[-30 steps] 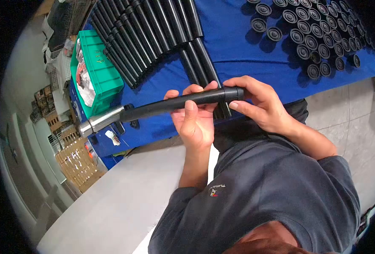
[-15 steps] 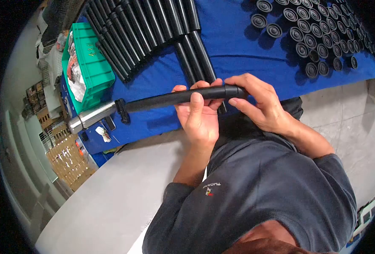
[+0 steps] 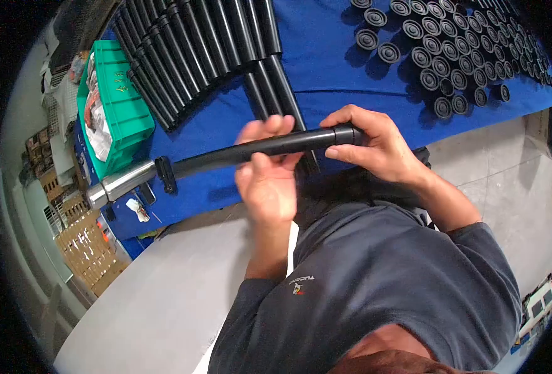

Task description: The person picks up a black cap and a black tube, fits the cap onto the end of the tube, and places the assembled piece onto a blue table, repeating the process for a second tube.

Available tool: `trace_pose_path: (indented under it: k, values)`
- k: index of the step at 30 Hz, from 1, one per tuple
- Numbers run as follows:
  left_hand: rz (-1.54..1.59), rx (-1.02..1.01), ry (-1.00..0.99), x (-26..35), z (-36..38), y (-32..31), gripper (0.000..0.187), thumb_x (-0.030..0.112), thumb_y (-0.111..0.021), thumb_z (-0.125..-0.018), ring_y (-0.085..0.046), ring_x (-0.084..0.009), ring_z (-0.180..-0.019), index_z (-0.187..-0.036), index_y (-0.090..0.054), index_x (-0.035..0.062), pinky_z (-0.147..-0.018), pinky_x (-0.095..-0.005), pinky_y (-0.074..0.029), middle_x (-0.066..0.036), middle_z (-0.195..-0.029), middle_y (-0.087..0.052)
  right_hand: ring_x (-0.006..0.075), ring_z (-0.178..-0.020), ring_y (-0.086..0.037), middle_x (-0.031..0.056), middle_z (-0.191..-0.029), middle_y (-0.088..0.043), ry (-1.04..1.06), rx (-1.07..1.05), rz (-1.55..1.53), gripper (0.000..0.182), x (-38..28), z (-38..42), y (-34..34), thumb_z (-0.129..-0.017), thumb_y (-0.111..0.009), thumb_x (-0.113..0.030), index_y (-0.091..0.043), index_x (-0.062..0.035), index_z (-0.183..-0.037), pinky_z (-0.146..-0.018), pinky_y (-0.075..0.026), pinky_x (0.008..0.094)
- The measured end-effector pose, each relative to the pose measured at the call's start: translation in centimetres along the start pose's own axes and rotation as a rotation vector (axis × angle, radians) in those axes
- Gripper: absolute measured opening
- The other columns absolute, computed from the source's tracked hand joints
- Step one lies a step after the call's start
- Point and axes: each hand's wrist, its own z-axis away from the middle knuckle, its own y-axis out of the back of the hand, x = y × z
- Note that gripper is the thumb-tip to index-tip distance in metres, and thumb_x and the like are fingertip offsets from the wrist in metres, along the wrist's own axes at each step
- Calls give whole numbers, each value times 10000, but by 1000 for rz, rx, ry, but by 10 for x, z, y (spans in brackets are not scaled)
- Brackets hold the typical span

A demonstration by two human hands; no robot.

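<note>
A long black tube (image 3: pixel 270 147) lies across my hands, angled down to the left. My right hand (image 3: pixel 379 143) grips its right end, thumb on the near side and fingers on the far side, around a black end piece (image 3: pixel 347 133). My left hand (image 3: pixel 268 181), palm up and slightly blurred, is loosely curled around the middle of the tube, fingers beyond it and thumb on the near side. At the tube's left end are a black clamp-like collar (image 3: pixel 165 174) and a shiny silver cylinder (image 3: pixel 126 182); how they join cannot be made out.
Rows of black tubes (image 3: pixel 192 53) lie on the blue cloth (image 3: pixel 326 81). Many round black ringed caps (image 3: pixel 441 65) stand at the far right. A green crate (image 3: pixel 123 118) holding crumpled material is at left. Near the silver cylinder lies a small white bundle (image 3: pixel 137 210).
My left hand has slid left along the tube, its thumb dropping to the near side. My right hand stays on the end piece. The whole scene has shifted slightly left.
</note>
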Motion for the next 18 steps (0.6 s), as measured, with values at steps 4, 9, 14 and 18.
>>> trace_pose_path:
  k: [4,9,14,18]
  values:
    - [124,3,23,9,-2,17,337,190,-573,-1054,-603,-420,-1280,-1374,-510,104,-1021,-604,-560,-216,-1332,-643,82,-835,-592,-4,-911,-660,-186,-46,-89,346,-14,0,4,-866,-827,-150,-675,-3,-1139,-737,-489,266]
    - [162,1,-7,0,3,12,254,145,-557,-1058,-612,-415,-1268,-1308,-541,103,-1003,-594,-579,-214,-1294,-663,178,-789,-625,75,-879,-659,-100,-46,-12,353,-11,-1,7,-874,-803,-170,-655,0,-1146,-704,-492,326]
    - [235,58,-1,-8,7,3,235,145,-540,-1067,-614,-416,-1264,-1299,-549,108,-982,-582,-597,-221,-1290,-661,312,-820,-660,150,-909,-662,129,-9,214,333,-5,1,9,-893,-772,-197,-640,-5,-1131,-716,-505,393]
    - [237,185,46,-8,8,-4,227,93,-566,-1047,-643,-400,-1223,-1270,-539,124,-954,-549,-621,-203,-1249,-664,281,-828,-649,132,-919,-661,99,-56,203,345,-2,-4,13,-867,-780,-188,-647,2,-1122,-722,-487,371]
